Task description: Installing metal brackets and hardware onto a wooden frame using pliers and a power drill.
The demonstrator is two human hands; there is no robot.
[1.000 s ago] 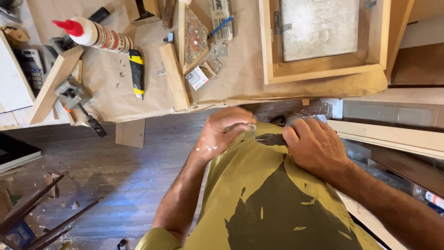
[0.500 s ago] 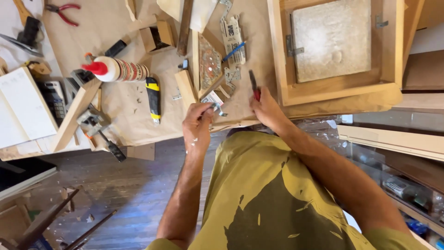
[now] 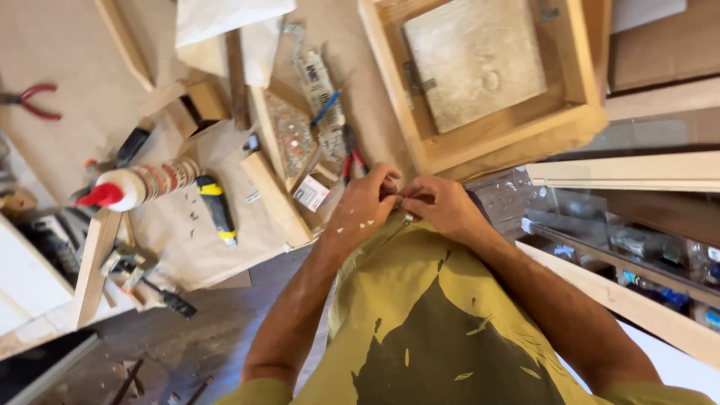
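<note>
My left hand (image 3: 366, 204) and my right hand (image 3: 442, 208) meet at the front edge of the paper-covered workbench (image 3: 187, 247), just above my olive shirt. Their fingertips are closed together on a small metal part (image 3: 406, 219), most of which the fingers hide. A red-handled hand tool (image 3: 351, 159) lies on the bench just beyond my left hand, and neither hand touches it. A small white packet (image 3: 311, 193) sits to the left of my left hand.
A wooden frame holding a square panel (image 3: 480, 75) lies at the far right of the bench. To the left are a wood strip (image 3: 274, 199), a yellow-black utility knife (image 3: 217, 211), a red-capped glue bottle (image 3: 139, 186) and red pliers (image 3: 31, 101). Clear plastic bins (image 3: 637, 240) stand at right.
My right hand has put the red-handled tool down on the bench. Both hands have come together at the bench edge, fingertips pinched. The view has shifted closer to the bench.
</note>
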